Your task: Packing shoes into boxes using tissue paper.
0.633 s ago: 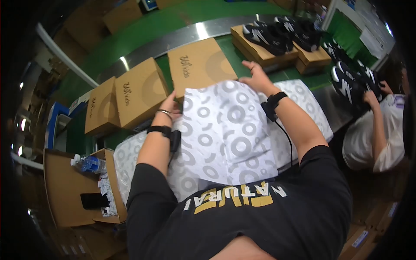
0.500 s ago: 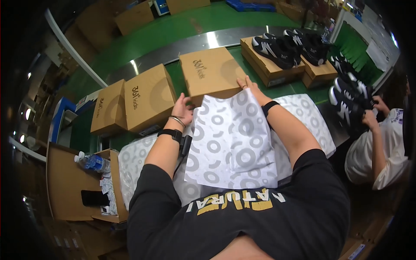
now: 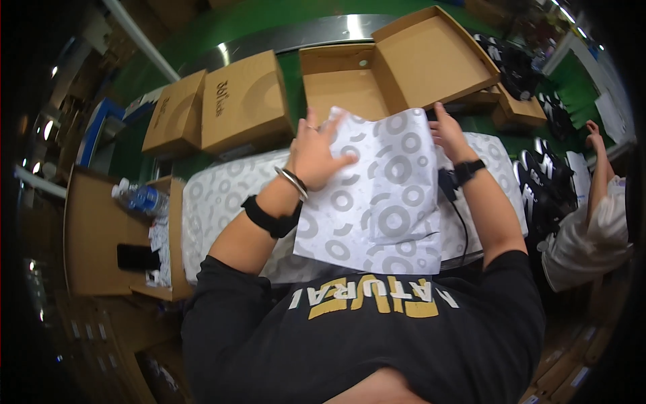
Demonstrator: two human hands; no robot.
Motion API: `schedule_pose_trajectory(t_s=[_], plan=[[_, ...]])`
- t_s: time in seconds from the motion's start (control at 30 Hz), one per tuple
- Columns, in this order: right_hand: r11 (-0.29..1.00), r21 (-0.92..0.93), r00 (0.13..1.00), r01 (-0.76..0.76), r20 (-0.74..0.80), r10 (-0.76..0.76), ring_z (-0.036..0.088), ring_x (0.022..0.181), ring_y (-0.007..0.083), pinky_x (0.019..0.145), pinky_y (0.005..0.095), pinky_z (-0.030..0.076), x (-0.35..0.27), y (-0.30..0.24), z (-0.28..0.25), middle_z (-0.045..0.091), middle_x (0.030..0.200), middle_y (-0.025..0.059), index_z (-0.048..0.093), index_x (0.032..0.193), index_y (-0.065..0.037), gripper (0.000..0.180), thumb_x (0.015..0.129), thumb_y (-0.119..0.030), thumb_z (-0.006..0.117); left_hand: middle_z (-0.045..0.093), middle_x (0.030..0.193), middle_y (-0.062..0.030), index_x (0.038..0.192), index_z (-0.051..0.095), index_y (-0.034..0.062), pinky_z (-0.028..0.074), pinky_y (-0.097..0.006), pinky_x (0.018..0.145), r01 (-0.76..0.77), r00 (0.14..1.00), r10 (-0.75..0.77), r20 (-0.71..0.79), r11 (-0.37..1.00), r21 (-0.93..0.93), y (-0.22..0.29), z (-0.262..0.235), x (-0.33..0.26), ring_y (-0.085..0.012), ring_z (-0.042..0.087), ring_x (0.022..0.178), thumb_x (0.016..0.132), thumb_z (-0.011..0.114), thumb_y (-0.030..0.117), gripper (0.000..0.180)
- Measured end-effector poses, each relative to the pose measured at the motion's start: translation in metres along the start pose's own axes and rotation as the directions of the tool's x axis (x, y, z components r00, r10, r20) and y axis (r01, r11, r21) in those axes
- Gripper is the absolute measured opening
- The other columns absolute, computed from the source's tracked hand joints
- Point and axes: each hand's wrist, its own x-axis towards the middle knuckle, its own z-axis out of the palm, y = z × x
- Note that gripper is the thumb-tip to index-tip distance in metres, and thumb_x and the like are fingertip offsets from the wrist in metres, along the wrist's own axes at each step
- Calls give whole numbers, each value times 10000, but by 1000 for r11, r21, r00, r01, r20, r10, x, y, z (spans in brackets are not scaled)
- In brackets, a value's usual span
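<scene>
A sheet of white wrapping paper with grey rings (image 3: pixel 367 202) lies in front of me, its far edge reaching up to an open brown shoe box (image 3: pixel 343 87). My left hand (image 3: pixel 316 153) rests on the paper's upper left part, fingers spread. At the paper's upper right edge is my right hand (image 3: pixel 447 133), its fingers apart, some of them beside or touching the edge. The box's lid (image 3: pixel 437 57) is swung over to the right, and the visible part of the box's inside shows bare cardboard. Beneath the loose sheet lies a thick stack of the same patterned paper (image 3: pixel 222 192).
Two closed shoe boxes (image 3: pixel 245 101) stand left of the open one. At the near left, an open carton (image 3: pixel 101 236) holds a plastic bottle (image 3: pixel 145 198), a black phone-like object (image 3: pixel 138 257) and paper slips. Black-and-white shoes (image 3: pixel 538 182) sit at right beside a co-worker's arm (image 3: pixel 599 168).
The middle shoe box has gone from closed to open, its lid swung right. My left hand has moved from the box's side onto the paper; my right hand has left the box for the paper's edge.
</scene>
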Motion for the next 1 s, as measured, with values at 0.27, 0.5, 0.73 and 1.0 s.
schedule_pose_trajectory(t_s=[0.27, 0.5, 0.73, 1.0], plan=[[975, -220, 889, -41, 438, 136, 510, 881, 184, 695, 285, 461, -157, 34, -29, 450, 1067, 127, 173, 1348, -45, 798, 702, -194, 617, 205, 1313, -335, 1320, 301, 157, 284, -359, 984, 306, 952, -268, 148, 832, -462, -5, 28, -110, -425, 309, 1187, 663, 678, 349, 781], [989, 140, 895, -54, 445, -14, 421, 1107, 225, 953, 311, 318, -207, 19, 30, 393, 1229, 123, 222, 1305, 13, 824, 608, -75, 653, 353, 1283, -151, 1317, 282, 66, 277, -304, 983, 207, 973, -213, 87, 647, -734, -16, 32, -107, -224, 351, 1184, 717, 663, 215, 726], [995, 95, 777, 41, 622, -91, 534, 974, 177, 860, 272, 409, -150, -105, 68, 526, 1115, 121, 382, 1213, 32, 550, 749, -181, 588, 572, 1024, -139, 1131, 477, 1, 457, -321, 816, 376, 926, -68, 370, 110, -920, -63, -79, 17, -206, 572, 890, 793, 589, 263, 442], [966, 242, 752, -94, 652, -90, 612, 834, 185, 788, 325, 485, -38, -172, 96, 628, 953, 93, 571, 1020, -13, 317, 880, -250, 413, 588, 962, -140, 1069, 497, -58, 498, -316, 769, 230, 895, 250, 370, 451, -862, -68, -130, 106, -180, 588, 823, 858, 487, 177, 317]])
